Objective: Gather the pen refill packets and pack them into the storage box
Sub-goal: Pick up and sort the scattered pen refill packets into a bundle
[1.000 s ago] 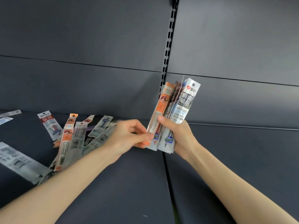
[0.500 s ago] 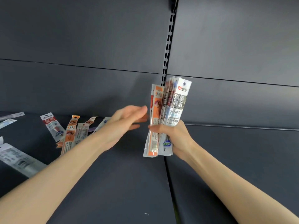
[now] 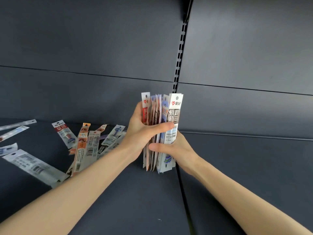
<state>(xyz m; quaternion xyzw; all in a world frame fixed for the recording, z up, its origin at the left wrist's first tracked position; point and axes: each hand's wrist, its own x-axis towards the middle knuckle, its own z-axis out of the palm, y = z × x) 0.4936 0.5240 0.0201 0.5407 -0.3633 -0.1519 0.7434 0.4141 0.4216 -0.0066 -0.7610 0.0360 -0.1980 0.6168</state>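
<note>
Both hands hold a bundle of refill packets point(image 3: 174, 116) upright over the dark grey shelf point(image 3: 135, 200), just left of the seam between two shelf boards. The left hand point(image 3: 140, 133) grips the bundle from its left side, with the thumb point(image 3: 162, 128) curled across the front and the other fingers hidden behind the packets. The right hand point(image 3: 181, 150) clasps it lower down from the right and the back, its thumb point(image 3: 157, 147) pressed across the front edges. The packets stand on end with their hang holes up, and the lower ends are close to the shelf; whether they touch it cannot be told. More loose packets point(image 3: 83, 145) lie fanned and overlapping on the shelf to the left, partly behind the left forearm, with a few scattered further left. Behind stands the grey back panel point(image 3: 84, 48) with a slotted upright point(image 3: 179, 53).
</note>
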